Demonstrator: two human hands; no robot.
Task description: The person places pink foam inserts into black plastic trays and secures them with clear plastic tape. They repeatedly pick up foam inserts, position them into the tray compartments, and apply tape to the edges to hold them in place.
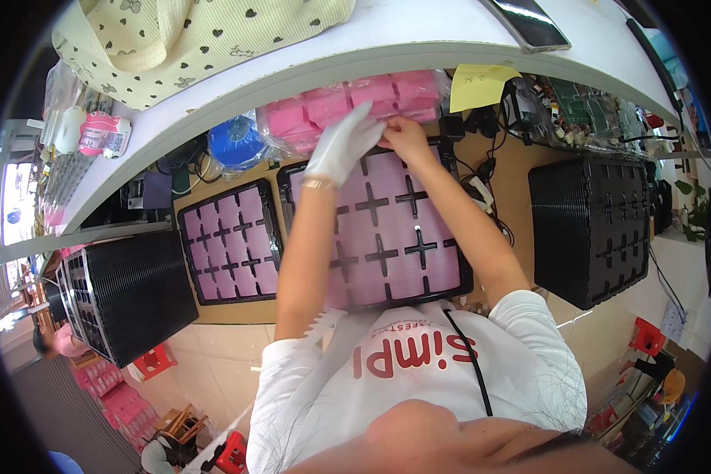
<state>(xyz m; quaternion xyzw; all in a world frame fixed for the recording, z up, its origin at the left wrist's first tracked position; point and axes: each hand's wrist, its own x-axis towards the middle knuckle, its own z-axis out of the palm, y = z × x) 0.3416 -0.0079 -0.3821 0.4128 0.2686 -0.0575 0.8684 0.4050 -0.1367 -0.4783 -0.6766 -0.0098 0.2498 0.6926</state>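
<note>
My left hand (343, 148), in a white glove, is over the far edge of a black compartment tray (468, 294) with pink pieces (355, 276) in its cells. Its fingers are stretched out toward a clear bag of pink blocks (324, 107). My bare right hand (407, 141) meets the gloved fingertips from the right, just beyond the tray's far rim. Its thumb and fingers are pinched together; whatever lies between them is too small to make out.
Left of this tray lies a second black tray (276, 272) of pink pieces. Tall stacks of black trays stand at left (146, 292) and right (588, 229). A blue round object in plastic (235, 144), a yellow note (480, 85) and cables (490, 170) border the back, under a white shelf (419, 55).
</note>
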